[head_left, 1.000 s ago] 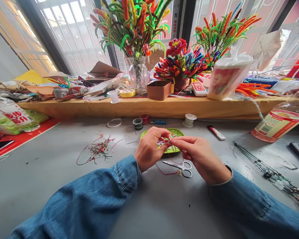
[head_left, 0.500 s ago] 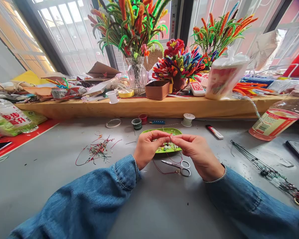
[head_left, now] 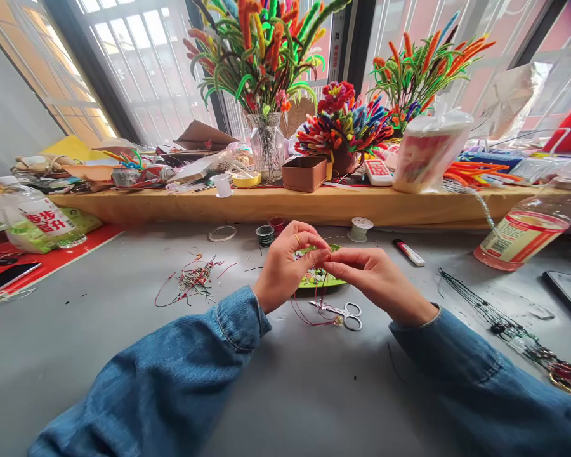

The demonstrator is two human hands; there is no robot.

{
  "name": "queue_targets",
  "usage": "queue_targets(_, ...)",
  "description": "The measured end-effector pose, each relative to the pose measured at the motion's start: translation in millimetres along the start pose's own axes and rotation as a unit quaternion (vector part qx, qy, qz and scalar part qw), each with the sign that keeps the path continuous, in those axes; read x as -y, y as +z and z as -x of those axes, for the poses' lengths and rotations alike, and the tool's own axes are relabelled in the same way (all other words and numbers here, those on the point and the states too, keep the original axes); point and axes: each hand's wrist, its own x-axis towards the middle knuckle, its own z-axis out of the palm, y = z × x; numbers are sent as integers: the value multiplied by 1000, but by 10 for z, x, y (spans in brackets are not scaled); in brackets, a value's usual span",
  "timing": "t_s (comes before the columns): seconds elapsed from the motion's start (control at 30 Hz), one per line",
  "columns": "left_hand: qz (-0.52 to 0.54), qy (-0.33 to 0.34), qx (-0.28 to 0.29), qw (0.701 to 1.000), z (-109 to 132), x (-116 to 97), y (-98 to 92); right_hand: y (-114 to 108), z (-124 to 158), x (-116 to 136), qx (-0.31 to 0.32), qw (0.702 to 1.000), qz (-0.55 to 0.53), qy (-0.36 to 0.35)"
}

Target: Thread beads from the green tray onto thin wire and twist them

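Observation:
My left hand [head_left: 290, 263] and my right hand [head_left: 374, 276] meet fingertip to fingertip above a green tray [head_left: 321, 285] of small beads. Each hand pinches a thin dark-red cord [head_left: 316, 324], which hangs below them in loops to the table. A small yellowish bead or charm [head_left: 337, 320] lies on the cord near the scissors. Exactly what sits between the fingertips is too small to make out. Small scissors [head_left: 347, 315] with pale handles rest on the table just below the hands, partly crossed by the cord.
A heap of cord scraps [head_left: 197, 280] lies left of the tray. Thread spools [head_left: 360, 230] stand behind it. To the right are a lighter [head_left: 409, 252], a bunch of beaded cords [head_left: 497, 327] and a bottle [head_left: 523, 231]. A crowded wooden ledge [head_left: 195, 208] runs along the back.
Both hands have risen slightly, and the left fingers are more bent. More of the red cord hangs below the hands, now across the scissors. The view has shifted a little.

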Motion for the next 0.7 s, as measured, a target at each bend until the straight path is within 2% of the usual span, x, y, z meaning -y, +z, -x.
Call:
queue_targets(0.1, 72, -45, -1, 996, -17, -37, 22, -7, 14, 52, 54, 998, -5, 10)
queue_targets(0.17, 153, -116, 16, 981, -12, -45, 53, -27, 13, 80, 43, 999, -24, 20)
queue_targets(0.27, 285, -235, 83, 926, 26, -38, 104, -95, -10, 101, -45, 992, -116, 6)
queue_targets(0.37, 334, -289, 167, 881, 79, -23, 129, -225, -56, 90, -150, 965, -212, -27)
queue_targets(0.43, 326, -296, 196, 876, 103, -15, 125, -336, -91, 67, -210, 943, -254, -34)
queue_targets(0.53, 317, -303, 203, 875, 117, 0, 108, -491, -133, 12, -277, 914, -296, -24)
queue_targets(0.7, 327, -317, 196, 868, 124, 49, 81, -638, -179, -131, -341, 898, -276, -26)
